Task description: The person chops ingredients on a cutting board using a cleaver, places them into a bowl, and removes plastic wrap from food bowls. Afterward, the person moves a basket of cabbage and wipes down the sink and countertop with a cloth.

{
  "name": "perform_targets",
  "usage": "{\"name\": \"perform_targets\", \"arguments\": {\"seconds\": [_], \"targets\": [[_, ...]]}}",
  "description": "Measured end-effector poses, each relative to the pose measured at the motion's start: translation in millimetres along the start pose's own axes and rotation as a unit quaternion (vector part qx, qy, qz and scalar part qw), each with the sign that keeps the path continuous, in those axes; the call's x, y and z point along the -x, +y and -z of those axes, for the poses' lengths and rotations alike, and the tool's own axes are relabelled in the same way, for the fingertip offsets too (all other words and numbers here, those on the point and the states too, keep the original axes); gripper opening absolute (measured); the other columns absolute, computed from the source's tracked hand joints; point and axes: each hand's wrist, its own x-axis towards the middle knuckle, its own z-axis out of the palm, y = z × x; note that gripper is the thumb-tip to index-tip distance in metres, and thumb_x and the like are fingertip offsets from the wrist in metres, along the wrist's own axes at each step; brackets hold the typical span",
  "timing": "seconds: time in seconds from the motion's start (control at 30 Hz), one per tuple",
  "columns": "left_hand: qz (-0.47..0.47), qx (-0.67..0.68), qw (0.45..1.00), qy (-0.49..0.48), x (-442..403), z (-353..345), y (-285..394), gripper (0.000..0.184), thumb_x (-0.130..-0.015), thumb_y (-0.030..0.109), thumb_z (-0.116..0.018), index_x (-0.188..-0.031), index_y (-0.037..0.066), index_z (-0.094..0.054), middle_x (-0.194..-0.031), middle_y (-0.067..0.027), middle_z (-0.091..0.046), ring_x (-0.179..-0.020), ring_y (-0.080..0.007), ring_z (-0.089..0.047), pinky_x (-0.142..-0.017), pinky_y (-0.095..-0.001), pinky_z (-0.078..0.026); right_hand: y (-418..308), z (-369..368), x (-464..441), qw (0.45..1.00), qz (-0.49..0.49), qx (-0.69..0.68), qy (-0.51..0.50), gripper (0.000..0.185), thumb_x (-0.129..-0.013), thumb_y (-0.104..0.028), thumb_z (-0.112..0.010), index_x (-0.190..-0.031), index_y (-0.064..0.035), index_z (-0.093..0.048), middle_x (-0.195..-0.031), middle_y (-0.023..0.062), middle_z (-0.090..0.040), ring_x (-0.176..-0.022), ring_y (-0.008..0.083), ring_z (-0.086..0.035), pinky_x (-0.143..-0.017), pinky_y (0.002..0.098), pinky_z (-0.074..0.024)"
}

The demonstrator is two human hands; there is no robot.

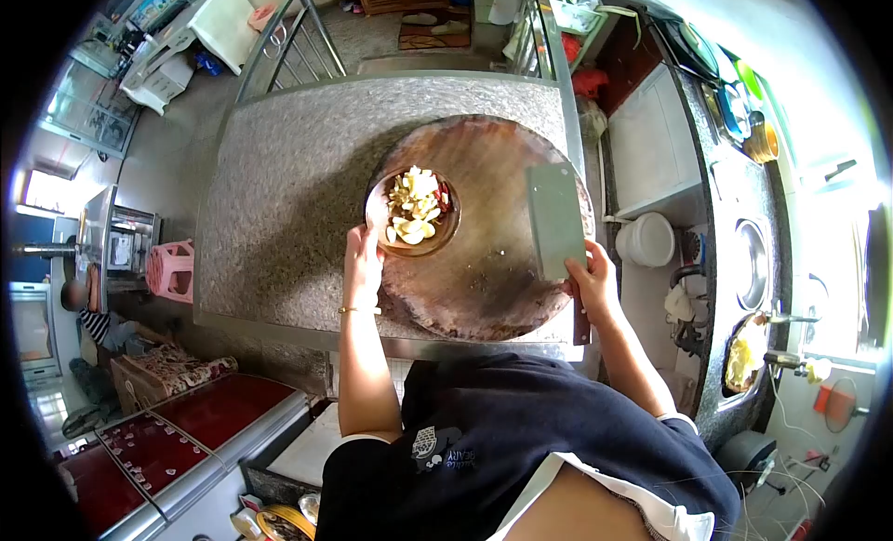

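A round wooden chopping board (493,290) lies on the stone counter (270,160). On its left part is a brown bowl (450,232) with pale chopped pieces (416,201) and some red ones inside. My left hand (363,257) is closed on the bowl's lower left rim. At the board's right side my right hand (593,279) grips a cleaver (555,215) near where the dark handle meets the broad blade. The blade points away from me over the board. A few small white bits lie on the wood between bowl and blade.
Metal railings (307,48) stand behind the counter. To the right are a white bucket (646,240), a sink (750,262) and a dish with yellow food (744,355). A pink stool (170,271) is at the left, with another person (98,322) beyond it.
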Motion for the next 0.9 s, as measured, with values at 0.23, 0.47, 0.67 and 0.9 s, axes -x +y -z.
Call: {"name": "perform_targets", "arguments": {"seconds": [0.23,0.47,0.67,0.9], "targets": [[-0.092,0.018,0.986,-0.139,-5.7,5.1,-13.0,0.016,-0.09,0.024,-0.047,-0.095,0.01,-0.053,-0.067,-0.0002,-0.051,-0.047,-0.0042,-0.042,-0.037,-0.017,-0.03,1.5,3.7,10.5,1.0,-0.005,-0.016,-0.005,0.031,-0.084,-0.005,-0.055,-0.113,-0.0017,-0.046,-0.07,0.0044,-0.056,-0.048,0.0079,-0.048,-0.043,0.0217,-0.0409],[-0.082,0.133,0.983,0.096,19.1,14.2,34.4,0.011,-0.089,0.018,-0.054,-0.093,0.009,-0.05,-0.065,-0.0005,-0.05,-0.048,-0.0041,-0.041,-0.039,-0.018,-0.033,9.9,13.2,14.4,0.999,-0.033,-0.014,-0.004,0.031,-0.082,-0.006,-0.055,-0.111,-0.0022,-0.046,-0.07,0.0028,-0.054,-0.048,0.008,-0.047,-0.045,0.0223,-0.0418],[-0.44,0.138,0.886,0.055,31.7,-29.9,92.7,0.023,-0.072,-0.015,-0.055,-0.069,0.007,-0.046,-0.067,0.0001,-0.046,-0.053,-0.0063,-0.039,-0.049,-0.0194,-0.038,6.0,12.1,15.6,0.999,-0.031,-0.007,-0.006,0.031,-0.082,-0.005,-0.055,-0.111,-0.0001,-0.046,-0.066,0.0029,-0.053,-0.047,0.0082,-0.047,-0.044,0.023,-0.0408],[-0.416,-0.312,0.853,0.048,20.9,-44.8,73.3,0.022,-0.077,0.015,-0.065,-0.094,0.004,-0.058,-0.095,-0.0122,-0.053,-0.086,-0.0251,-0.054,-0.077,-0.0371,-0.045,5.0,23.6,27.3,1.0,0.003,-0.001,0.011,0.035,-0.082,-0.004,-0.054,-0.115,-0.0012,-0.045,-0.065,0.0039,-0.053,-0.048,0.0088,-0.048,-0.045,0.0232,-0.0415]]}}
